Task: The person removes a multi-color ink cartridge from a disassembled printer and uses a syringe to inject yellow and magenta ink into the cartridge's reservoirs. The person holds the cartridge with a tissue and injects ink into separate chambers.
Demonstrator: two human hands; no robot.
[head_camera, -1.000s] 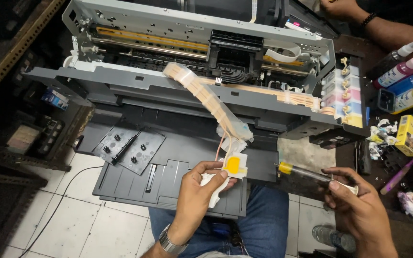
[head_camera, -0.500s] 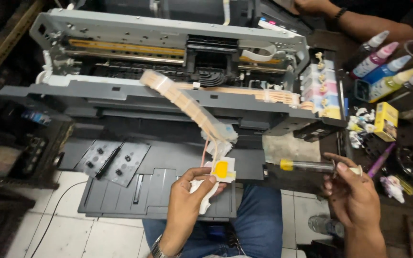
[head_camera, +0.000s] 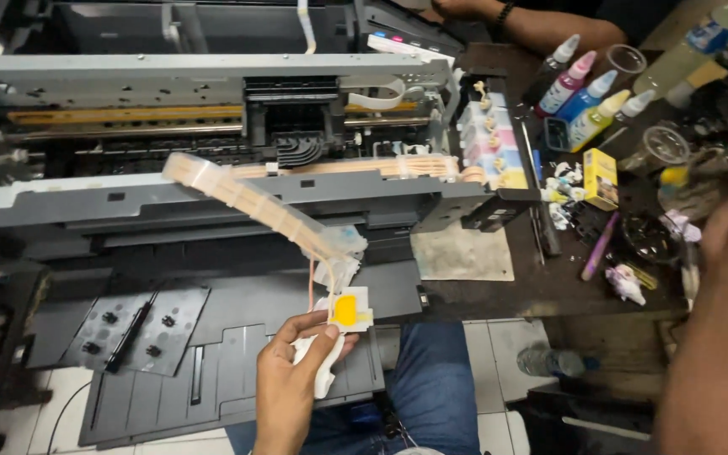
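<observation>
the left hand [head_camera: 292, 379] pinches a small white ink damper with a yellow patch [head_camera: 347, 310], tethered by tubing [head_camera: 254, 202] to the opened printer [head_camera: 212, 168], over the printer's front tray edge. the right hand [head_camera: 718, 337] blurs at the right; its grip can't be told.

The printer [head_camera: 212, 194] is grey with a black carriage and a brass-yellow rail across its open top, and a pale peach-coloured ribbon of tubes [head_camera: 254, 206] arcs out of it. Just below that ribbon's end, a small white part with a bright yellow patch [head_camera: 345, 310] shows. To the printer's right stand ink bottles [head_camera: 583, 97] coloured black, magenta, blue and yellow, by a yellow box [head_camera: 601, 177].
</observation>
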